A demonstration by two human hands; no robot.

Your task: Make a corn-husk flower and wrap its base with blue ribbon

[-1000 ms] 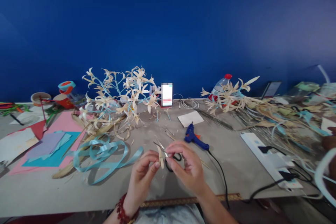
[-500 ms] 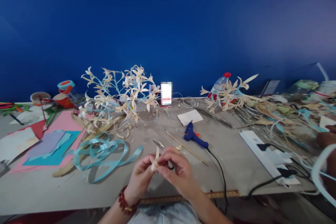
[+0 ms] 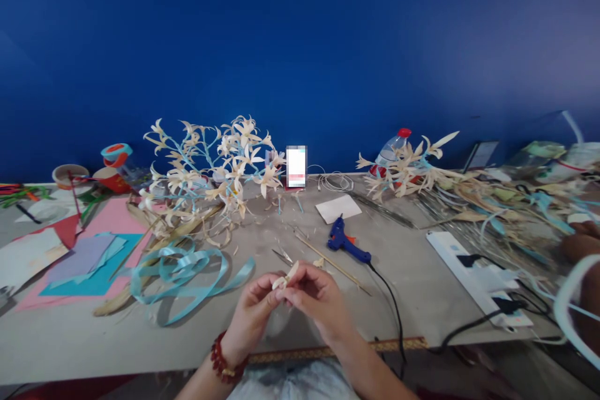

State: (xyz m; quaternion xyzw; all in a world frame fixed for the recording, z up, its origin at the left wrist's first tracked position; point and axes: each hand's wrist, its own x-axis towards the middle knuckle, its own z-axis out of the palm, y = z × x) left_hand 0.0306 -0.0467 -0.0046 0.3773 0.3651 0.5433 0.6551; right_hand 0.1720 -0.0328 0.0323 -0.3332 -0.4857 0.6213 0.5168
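Observation:
Between my two hands is a small cream-coloured petal piece [image 3: 282,282], held just above the front part of the table. My left hand [image 3: 255,300] is closed and pinches its left side. My right hand [image 3: 315,297] is closed too, with thumb and fingers pressed on the piece's right end. The fingers cover much of it, so its full shape is hidden. Just behind my fingers lie scissors [image 3: 283,256], their blades showing. A blue hot glue gun [image 3: 345,242] rests to the right, and a thin stick [image 3: 332,261] lies between it and my right hand.
Light-blue ribbon [image 3: 187,290] lies in loops at left, near coloured paper sheets [image 3: 94,265]. Cream flowers on blue stems [image 3: 206,162] stand behind. A white power strip [image 3: 464,269] with black cords sits at right. Another person's hand [image 3: 584,247] shows at the right edge.
The petal piece, upright before, has tipped over to the right between my fingers. My right hand's fingers have closed in around it. Both hands stay in nearly the same place.

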